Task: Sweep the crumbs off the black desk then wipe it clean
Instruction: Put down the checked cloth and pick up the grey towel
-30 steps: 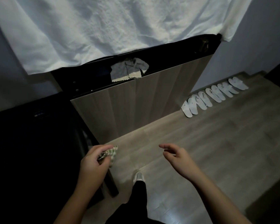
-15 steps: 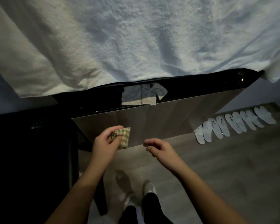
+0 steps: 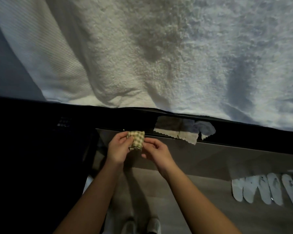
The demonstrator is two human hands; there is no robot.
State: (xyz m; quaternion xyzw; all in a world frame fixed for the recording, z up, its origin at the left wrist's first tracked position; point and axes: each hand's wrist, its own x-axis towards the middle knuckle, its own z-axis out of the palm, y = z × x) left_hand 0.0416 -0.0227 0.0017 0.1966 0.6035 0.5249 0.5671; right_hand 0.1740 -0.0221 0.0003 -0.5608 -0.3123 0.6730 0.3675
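Observation:
A small green-and-cream checked cloth (image 3: 137,140) is held up in front of me by both hands. My left hand (image 3: 118,150) pinches its left edge with thumb and fingers. My right hand (image 3: 156,153) grips its lower right edge with curled fingers. Just beyond the hands runs the glossy black desk (image 3: 243,134), its top a dark strip above a grey wood-grain front panel (image 3: 218,157). A grey cloth with a pale zigzag-edged strip (image 3: 184,130) lies on the desk to the right of my hands. No crumbs are discernible in the dim light.
A large white towel (image 3: 159,56) hangs over the wall behind the desk. A dark piece of furniture (image 3: 32,157) fills the left side. Several white slippers (image 3: 260,190) line the wooden floor at the right. My shoes (image 3: 142,223) show below.
I have stepped closer to the desk. My left hand has raised the checked cloth, and my right hand has come over and taken hold of its other edge.

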